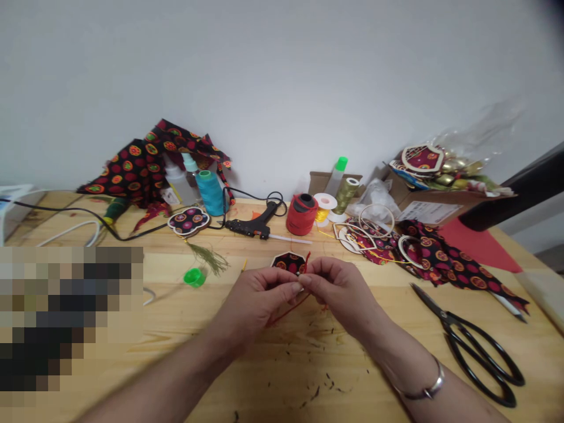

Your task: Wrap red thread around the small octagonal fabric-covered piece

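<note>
My left hand point(259, 296) and my right hand point(339, 291) meet fingertip to fingertip above the middle of the table. Both are closed in a pinch around a thin red cord point(307, 258). One end of it sticks up over my right fingers, and a length hangs beneath the hands. Just behind my fingertips is an angular ornament point(288, 261) with a pale rim and dark patterned fabric; my fingers hide its lower part. Whether the cord is joined to it I cannot make out.
Black scissors point(458, 335) lie at the right, near my forearm. Farther back stand a glue gun point(253, 223), a red spool point(302, 214) and a blue thread cone point(212, 194). A green cap point(194, 277) is left of my hands. Patterned fabric point(453, 249) and wooden rings lie right.
</note>
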`<move>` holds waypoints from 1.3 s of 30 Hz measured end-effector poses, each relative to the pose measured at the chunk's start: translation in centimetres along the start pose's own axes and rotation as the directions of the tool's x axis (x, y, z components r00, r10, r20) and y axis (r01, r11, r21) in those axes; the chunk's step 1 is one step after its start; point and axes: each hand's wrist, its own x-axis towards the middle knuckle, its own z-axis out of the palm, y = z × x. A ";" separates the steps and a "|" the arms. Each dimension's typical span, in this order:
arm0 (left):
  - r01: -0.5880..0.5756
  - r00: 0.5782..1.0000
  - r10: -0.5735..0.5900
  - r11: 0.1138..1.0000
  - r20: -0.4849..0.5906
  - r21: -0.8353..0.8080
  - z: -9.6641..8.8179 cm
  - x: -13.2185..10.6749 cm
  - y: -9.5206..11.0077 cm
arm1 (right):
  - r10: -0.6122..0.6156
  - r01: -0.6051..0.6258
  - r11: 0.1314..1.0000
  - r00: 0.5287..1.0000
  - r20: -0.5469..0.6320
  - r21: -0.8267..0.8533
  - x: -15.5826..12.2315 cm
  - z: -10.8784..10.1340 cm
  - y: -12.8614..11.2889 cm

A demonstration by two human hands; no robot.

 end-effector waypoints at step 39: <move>-0.047 0.992 0.009 0.952 -0.126 -0.304 -0.1 0.7 -0.1 | -0.615 0.551 0.489 0.767 0.180 -0.676 -1.7 0.4 1.0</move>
